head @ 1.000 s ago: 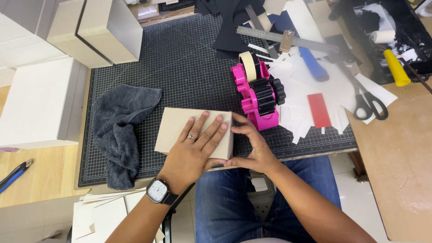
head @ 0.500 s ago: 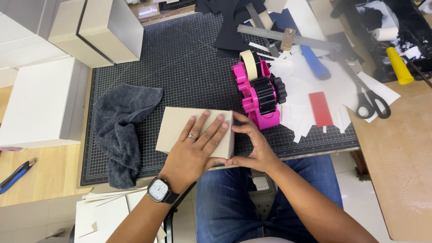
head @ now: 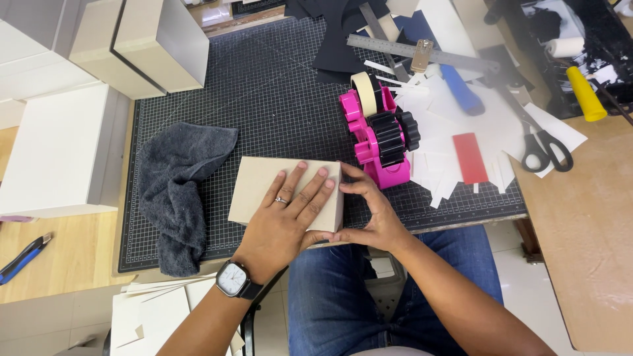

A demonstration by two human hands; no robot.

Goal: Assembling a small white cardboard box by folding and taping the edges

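My left hand lies flat on top of a beige cardboard box, fingers spread and pressing down, the palm near the box's front edge. My right hand cups the box's right end, with the thumb along the lower corner and the fingertips curled against the upper corner of the side wall; it pinches nothing, only presses against the board. The box sits near the front edge of the black gridded cutting mat on the tabletop. It shows only closed faces, so I cannot tell what, if anything, is inside.

Just left of the box a dark grey cloth lies crumpled on the mat. Just right of my right hand stands a pink tape dispenser, loaded with a roll of cream tape and black rolls. Beyond it lie white paper scraps, a red strip, scissors, a steel ruler and a blue-handled tool.

At the far left, more closed beige boxes stand at the mat's corner, and a large white box stands beside the mat. A blue pen lies on the wood at the left edge.
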